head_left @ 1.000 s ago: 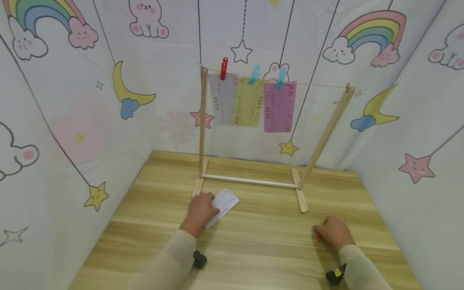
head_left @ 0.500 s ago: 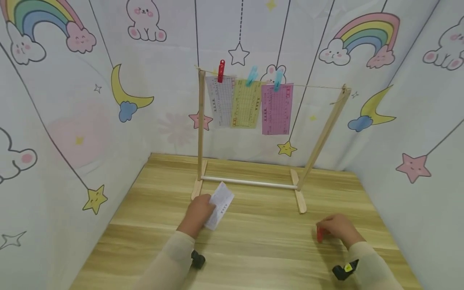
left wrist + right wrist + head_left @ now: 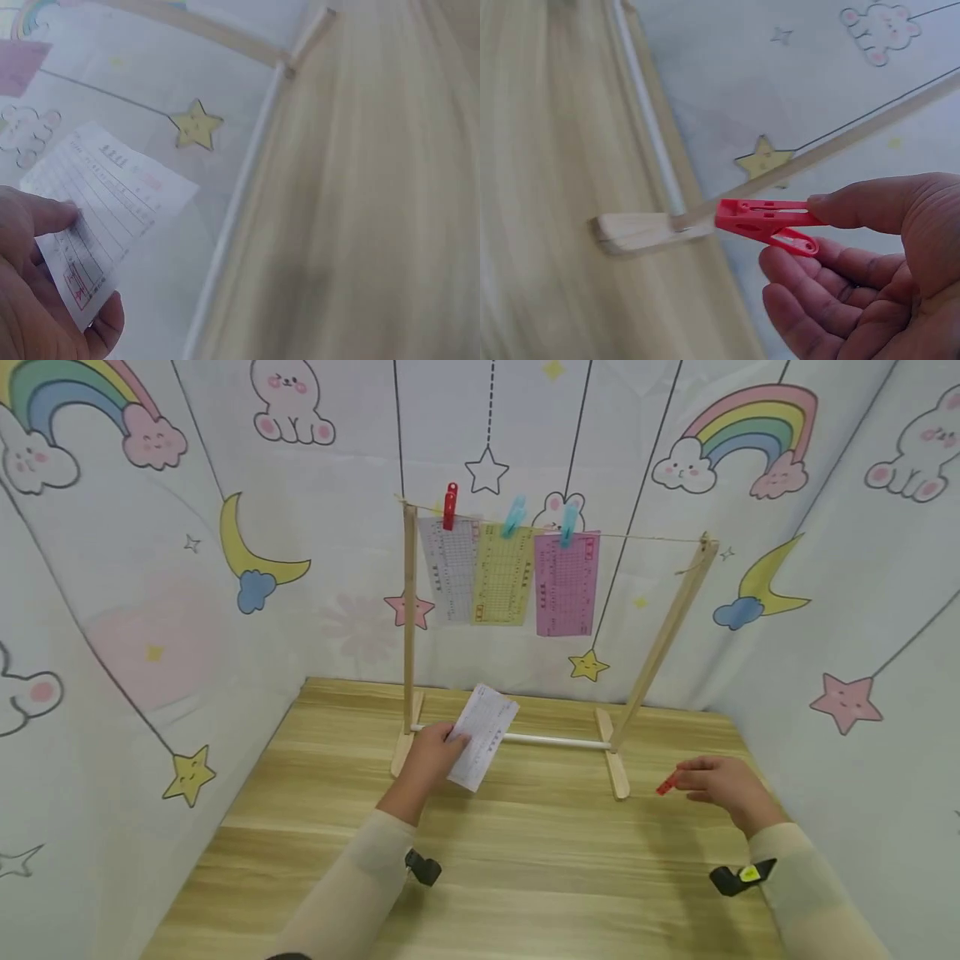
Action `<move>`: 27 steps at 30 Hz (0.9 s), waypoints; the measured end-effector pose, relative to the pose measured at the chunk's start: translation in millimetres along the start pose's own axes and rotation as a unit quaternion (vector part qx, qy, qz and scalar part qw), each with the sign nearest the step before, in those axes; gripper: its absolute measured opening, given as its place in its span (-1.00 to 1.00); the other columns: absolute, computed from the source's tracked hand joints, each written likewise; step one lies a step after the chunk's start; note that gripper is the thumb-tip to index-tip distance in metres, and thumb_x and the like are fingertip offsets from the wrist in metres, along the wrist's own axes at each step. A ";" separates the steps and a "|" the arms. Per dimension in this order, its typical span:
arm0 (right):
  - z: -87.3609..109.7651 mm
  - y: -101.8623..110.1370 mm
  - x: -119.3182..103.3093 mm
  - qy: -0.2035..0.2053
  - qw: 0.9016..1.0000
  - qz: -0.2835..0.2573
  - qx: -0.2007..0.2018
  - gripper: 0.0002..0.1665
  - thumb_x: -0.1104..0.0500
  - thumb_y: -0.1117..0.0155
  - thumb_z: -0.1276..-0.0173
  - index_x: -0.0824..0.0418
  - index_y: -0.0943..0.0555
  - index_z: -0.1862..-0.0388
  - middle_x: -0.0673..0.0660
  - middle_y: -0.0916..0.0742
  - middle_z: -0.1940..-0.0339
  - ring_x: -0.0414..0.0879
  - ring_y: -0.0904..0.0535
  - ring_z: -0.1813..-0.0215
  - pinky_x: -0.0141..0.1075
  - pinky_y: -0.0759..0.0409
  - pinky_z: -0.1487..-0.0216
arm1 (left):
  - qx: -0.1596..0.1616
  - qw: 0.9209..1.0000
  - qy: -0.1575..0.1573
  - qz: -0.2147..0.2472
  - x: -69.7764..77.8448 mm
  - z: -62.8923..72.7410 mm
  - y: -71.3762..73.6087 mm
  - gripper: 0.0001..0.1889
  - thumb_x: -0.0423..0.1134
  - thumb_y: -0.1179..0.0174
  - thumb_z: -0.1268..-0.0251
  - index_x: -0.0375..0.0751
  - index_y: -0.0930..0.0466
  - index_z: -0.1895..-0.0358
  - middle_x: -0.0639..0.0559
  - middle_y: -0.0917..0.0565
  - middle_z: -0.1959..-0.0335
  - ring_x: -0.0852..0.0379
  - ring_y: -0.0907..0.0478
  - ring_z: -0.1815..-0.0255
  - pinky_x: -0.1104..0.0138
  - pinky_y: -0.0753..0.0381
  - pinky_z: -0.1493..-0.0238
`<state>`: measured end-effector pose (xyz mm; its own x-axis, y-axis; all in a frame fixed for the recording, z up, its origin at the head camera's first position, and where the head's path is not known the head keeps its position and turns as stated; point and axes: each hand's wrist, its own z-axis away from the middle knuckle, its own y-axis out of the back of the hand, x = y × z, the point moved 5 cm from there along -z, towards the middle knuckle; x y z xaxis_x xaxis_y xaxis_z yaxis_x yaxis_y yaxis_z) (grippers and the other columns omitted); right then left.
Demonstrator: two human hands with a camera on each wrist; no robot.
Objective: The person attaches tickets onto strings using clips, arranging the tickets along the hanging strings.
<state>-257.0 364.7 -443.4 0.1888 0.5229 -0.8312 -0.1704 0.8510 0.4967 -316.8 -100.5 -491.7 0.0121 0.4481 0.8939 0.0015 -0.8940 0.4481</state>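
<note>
My left hand (image 3: pixel 431 762) pinches a white printed slip (image 3: pixel 486 737) between thumb and fingers, raised off the table before the rack's left post. In the left wrist view the thumb lies across the slip (image 3: pixel 112 202), which has a red box printed near one corner. My right hand (image 3: pixel 727 785) holds a red clothespin (image 3: pixel 761 217) by its handle ends, thumb on one arm and fingers on the other, to the right of the rack. Three slips hang from the rack's string: a white one (image 3: pixel 452 577) under a red clothespin (image 3: pixel 450 507), a yellow one (image 3: pixel 504 581) and a pink one (image 3: pixel 567 589).
Blue clothespins (image 3: pixel 514 517) hold the yellow and pink slips. The wooden rack has a left post (image 3: pixel 409 627), a right post (image 3: pixel 663 643) and a white lower bar (image 3: pixel 555 741). It stands on the wood-grain table (image 3: pixel 525 868), with patterned cloth walls around.
My left hand has lifted the white slip off the table, forward and to the right. My right hand has raised the red clothespin from the table, also moving slightly right.
</note>
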 end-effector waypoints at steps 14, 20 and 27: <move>21.3 88.8 -139.5 0.158 0.973 0.006 0.166 -0.37 -0.05 -0.41 -0.46 0.33 -0.56 -0.31 -0.29 -0.76 0.16 -0.31 -0.66 0.12 -0.51 -0.64 0.11 | -0.009 0.985 -0.094 0.143 137.8 -27.5 -17.4 -0.71 -0.11 -0.23 -0.55 -0.29 -0.72 -0.03 -0.08 -0.78 0.16 0.04 -0.74 0.22 0.23 -0.72 0.25; 28.9 107.4 -198.7 0.206 0.958 0.001 0.202 -0.41 -0.01 -0.49 -0.38 0.25 -0.64 -0.27 -0.14 -0.77 0.09 -0.20 -0.65 0.09 -0.56 -0.62 0.11 | -0.005 0.978 -0.102 0.180 184.4 -39.4 -23.1 -0.72 -0.12 -0.24 -0.54 -0.28 -0.74 0.00 -0.05 -0.79 0.17 0.06 -0.74 0.22 0.24 -0.73 0.22; 31.2 116.8 -256.1 0.227 0.948 -0.012 0.220 -0.40 -0.06 -0.51 -0.34 0.12 -0.66 -0.30 0.00 -0.75 -0.05 -0.13 -0.60 -0.03 -0.60 -0.59 0.09 | -0.024 0.970 -0.101 0.218 225.6 -45.1 -36.4 -0.73 -0.11 -0.25 -0.53 -0.25 -0.75 0.00 -0.03 -0.78 0.13 0.06 -0.74 0.18 0.26 -0.73 0.19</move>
<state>-295.1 331.6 -164.7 -0.2660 0.5135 -0.8159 0.2684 0.8523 0.4489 -359.2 33.3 -305.9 0.1977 0.0134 0.9802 -0.0939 -0.9950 0.0326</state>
